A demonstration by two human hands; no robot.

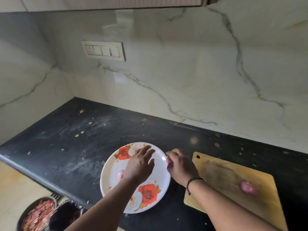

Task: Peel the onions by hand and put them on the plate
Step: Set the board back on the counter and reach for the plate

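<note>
Nearest the worktop's front edge, your left hand [140,165] hovers with fingers spread and released over the rose-patterned plate [115,194], where one peeled onion [120,173] already lies. Just beyond the plate's right rim, your right hand [180,165] has its grip closed around a small onion [168,160]: carry it well inside the rim before letting go, so it cannot roll off. Another onion [247,187] waits on the cutting board [221,174] toward the right edge.

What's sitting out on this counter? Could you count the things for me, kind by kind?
Onions: 3, one on the plate, one gripped in the right hand, one on the board
Plates: 1
Cutting boards: 1
Total: 5
</note>
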